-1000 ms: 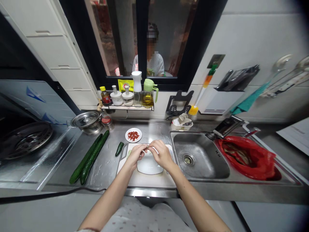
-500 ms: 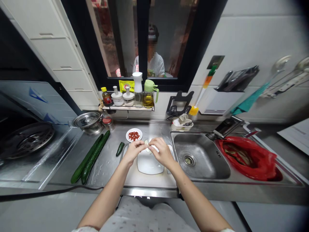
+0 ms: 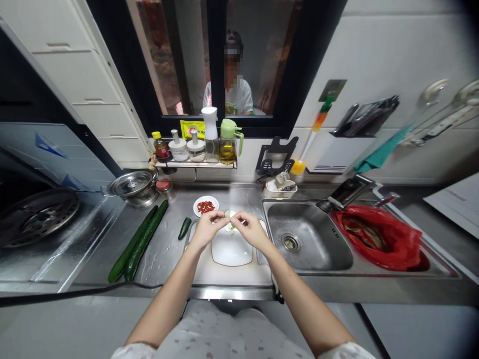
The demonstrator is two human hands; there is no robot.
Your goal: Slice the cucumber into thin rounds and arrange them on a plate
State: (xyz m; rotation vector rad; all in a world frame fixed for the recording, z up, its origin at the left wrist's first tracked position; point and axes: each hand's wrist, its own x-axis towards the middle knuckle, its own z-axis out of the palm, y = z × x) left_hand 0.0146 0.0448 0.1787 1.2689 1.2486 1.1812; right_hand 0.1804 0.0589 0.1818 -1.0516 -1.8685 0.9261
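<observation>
My left hand [image 3: 207, 227] and my right hand [image 3: 251, 229] meet fingertip to fingertip above the far part of a white plate [image 3: 232, 253]. Both are closed in a pinch on a thin pale-green cucumber slice [image 3: 226, 213], mostly covered by the fingers. More pale slices [image 3: 231, 230] lie on the plate beneath the fingertips. Under the plate is a cutting board [image 3: 232, 276]. To the left rests a short cucumber piece [image 3: 184, 228]. Behind my left hand stands a small white dish [image 3: 215, 202] with chopped red bits.
Two long cucumbers [image 3: 144, 244] lie on the left of the steel counter, near a lidded pot [image 3: 138, 192]. On the right is the sink [image 3: 310, 239] with a red plastic bag [image 3: 400, 244] beside it. A shelf of seasoning bottles [image 3: 228, 142] hangs below the window.
The whole view has shifted slightly. My fingertips have drawn a little apart and more of the slices on the plate now shows below them.
</observation>
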